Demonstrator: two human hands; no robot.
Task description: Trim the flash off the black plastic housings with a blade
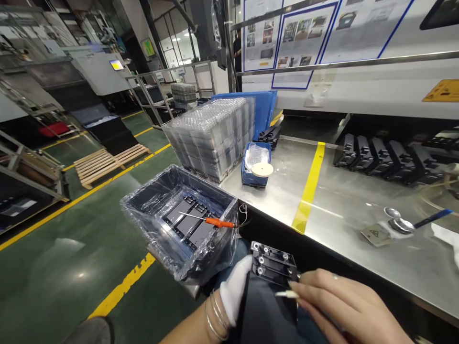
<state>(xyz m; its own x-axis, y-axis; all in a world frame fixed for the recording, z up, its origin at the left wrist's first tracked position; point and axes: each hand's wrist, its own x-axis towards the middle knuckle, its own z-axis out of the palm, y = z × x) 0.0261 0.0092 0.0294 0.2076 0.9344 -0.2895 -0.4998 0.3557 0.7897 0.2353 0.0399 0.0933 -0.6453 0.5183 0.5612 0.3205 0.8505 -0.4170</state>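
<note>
In the head view, the person's left hand (234, 291), in a white fabric glove, with thin silver bangles (215, 317) on the wrist, is closed around the lower side of a flat black rectangular plastic part (273, 263) with metal-ringed holes. The bare right hand (340, 306) has its fingers curled, pinching a white-tipped swab (287, 294) right beside that part. To the left sits a plastic-wrapped black crate (179, 220) holding black plates and an orange-handled screwdriver (219, 222). Ahead lie a stainless steel bench (272, 191) with a yellow tape stripe (308, 191), a small blue bin (249, 167), stacked clear plastic trays (210, 136), and a row of black parts (387, 157).
</note>
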